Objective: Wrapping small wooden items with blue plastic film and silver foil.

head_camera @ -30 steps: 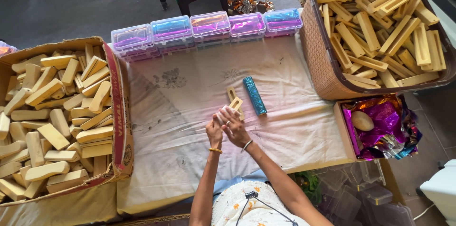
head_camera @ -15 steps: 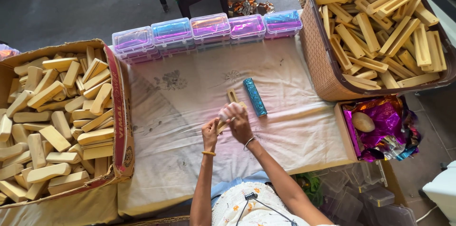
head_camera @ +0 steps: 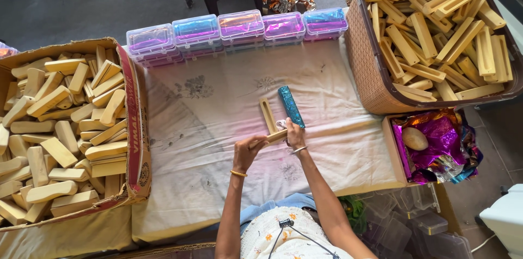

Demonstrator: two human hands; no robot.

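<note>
My left hand (head_camera: pixel 248 149) grips one end of a pale wooden block (head_camera: pixel 273 137) held just above the white cloth (head_camera: pixel 218 128). My right hand (head_camera: pixel 294 132) is closed on the block's other end, with a bit of crumpled pale material by its fingers. Right behind the hands lie a slotted wooden piece (head_camera: pixel 267 115) and a block wrapped in shiny blue foil (head_camera: pixel 291 106), side by side on the cloth.
A cardboard box (head_camera: pixel 136 128) full of wooden blocks stands at the left. A brown wicker basket (head_camera: pixel 368 68) of slotted wooden pieces sits at the right. Several clear plastic cases (head_camera: pixel 239 25) line the far edge. A small box of purple foil (head_camera: pixel 441 142) lies at the right.
Both hands have spread apart along the wooden block and shifted slightly right. The block now lies nearly level between them, and the slotted piece behind is uncovered.
</note>
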